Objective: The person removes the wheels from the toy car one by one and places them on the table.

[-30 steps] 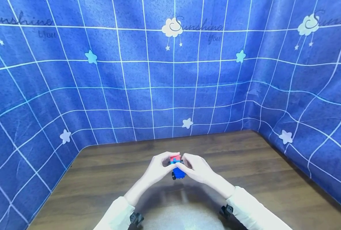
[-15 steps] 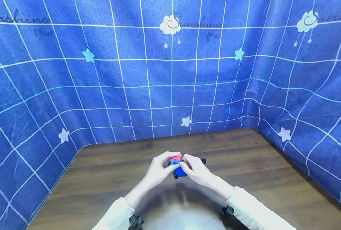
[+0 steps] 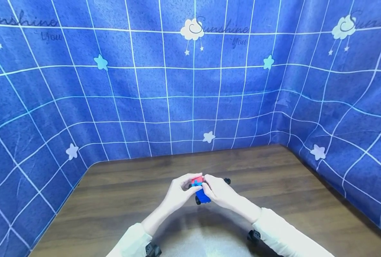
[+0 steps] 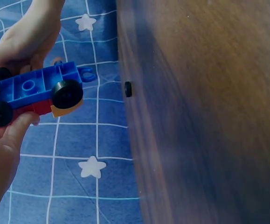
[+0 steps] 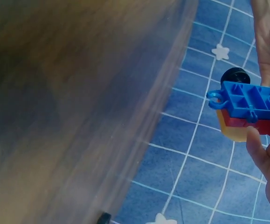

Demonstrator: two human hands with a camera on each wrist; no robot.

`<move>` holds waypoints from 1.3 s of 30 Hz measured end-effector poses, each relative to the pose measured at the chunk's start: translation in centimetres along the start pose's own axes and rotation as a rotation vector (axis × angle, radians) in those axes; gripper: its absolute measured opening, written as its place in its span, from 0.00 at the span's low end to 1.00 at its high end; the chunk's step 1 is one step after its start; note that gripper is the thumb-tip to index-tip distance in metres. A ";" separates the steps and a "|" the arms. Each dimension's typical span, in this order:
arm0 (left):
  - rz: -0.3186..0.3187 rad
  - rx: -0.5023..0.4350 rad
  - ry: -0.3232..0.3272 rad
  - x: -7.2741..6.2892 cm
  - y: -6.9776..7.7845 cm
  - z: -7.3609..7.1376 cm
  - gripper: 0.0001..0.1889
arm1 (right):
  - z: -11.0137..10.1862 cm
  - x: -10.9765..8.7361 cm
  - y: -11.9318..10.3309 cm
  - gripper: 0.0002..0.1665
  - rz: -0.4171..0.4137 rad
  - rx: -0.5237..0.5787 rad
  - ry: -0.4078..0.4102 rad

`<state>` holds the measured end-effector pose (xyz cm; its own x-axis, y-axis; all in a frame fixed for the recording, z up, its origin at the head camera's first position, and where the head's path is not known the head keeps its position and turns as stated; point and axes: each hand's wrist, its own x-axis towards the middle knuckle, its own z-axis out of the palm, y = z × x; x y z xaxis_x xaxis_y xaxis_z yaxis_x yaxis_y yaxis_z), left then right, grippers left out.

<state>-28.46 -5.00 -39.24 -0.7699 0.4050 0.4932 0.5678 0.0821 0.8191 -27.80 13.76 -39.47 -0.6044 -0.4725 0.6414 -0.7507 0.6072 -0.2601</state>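
Observation:
A toy car (image 3: 203, 195) with a blue base and a red and yellow body is held up over the table between both hands. My left hand (image 3: 176, 194) grips its left side, fingers at the far end and thumb across the top. On the right side my right hand (image 3: 222, 191) holds it with fingers and thumb. The left wrist view shows the car's blue underside (image 4: 28, 86), black wheels (image 4: 67, 94) and a hitch loop (image 4: 87, 74). A bare axle stub (image 5: 251, 116) shows at one corner in the right wrist view.
A loose black wheel (image 3: 227, 181) stands on the wooden table (image 3: 119, 200), just beyond the right hand. Blue curtain (image 3: 152, 89) with white grid lines and stars closes off the back and sides of the table.
The loose black wheel has come into view right of the right hand. The car's near end has swung slightly to the right, and both hands have lowered a little.

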 end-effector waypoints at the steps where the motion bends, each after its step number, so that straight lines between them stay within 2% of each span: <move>1: -0.004 -0.004 -0.002 0.0 0.0 0.0 0.21 | 0.0 0.0 0.1 0.05 -0.019 -0.030 0.005; 4: -0.018 -0.006 -0.003 0.2 -0.2 0.1 0.21 | -0.1 0.1 0.3 0.05 -0.072 -0.116 0.017; 6: -0.032 -0.009 -0.006 0.3 -0.2 0.1 0.21 | -0.2 0.2 0.3 0.06 -0.080 -0.131 0.022; 8: -0.037 -0.013 -0.001 0.4 -0.3 0.0 0.21 | -0.3 0.2 0.2 0.07 -0.058 -0.104 0.019; 12: -0.027 -0.015 0.015 0.6 -0.4 -0.7 0.20 | -0.2 0.4 0.0 0.12 0.041 -0.002 0.004; 15: -0.010 -0.005 0.018 0.9 -0.4 -1.2 0.20 | -0.1 0.6 0.0 0.15 0.058 -0.010 0.007; 17: -0.008 0.015 0.025 1.1 -0.3 -1.4 0.20 | -0.2 0.8 0.2 0.16 0.020 -0.068 0.020; 20: -0.010 0.070 0.059 1.5 0.2 -1.5 0.20 | -0.3 1.4 0.7 0.17 -0.092 -0.230 0.041; 22: -0.015 0.101 0.071 1.6 1.0 -1.5 0.20 | -0.4 1.8 1.0 0.21 -0.153 -0.330 0.048; 24: -0.024 0.116 0.063 1.7 2.0 -1.4 0.19 | -0.5 2.1 1.2 0.25 -0.185 -0.382 0.053; 29: -0.076 0.101 0.006 1.7 3.8 -1.5 0.19 | 0.0 2.6 1.3 0.24 -0.188 -0.316 0.081; 35: -0.115 0.083 0.003 1.9 4.0 -2.0 0.18 | 0.6 3.0 1.0 0.12 -0.144 -0.267 0.095; 39: -0.112 0.036 0.007 1.8 4.0 -2.5 0.18 | 0.6 3.4 0.4 0.07 -0.075 -0.146 0.093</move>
<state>-28.31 -6.19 -34.32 -0.8309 0.3853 0.4014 0.4882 0.1588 0.8582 -30.31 12.03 -37.88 -0.5158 -0.4634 0.7206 -0.7422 0.6618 -0.1057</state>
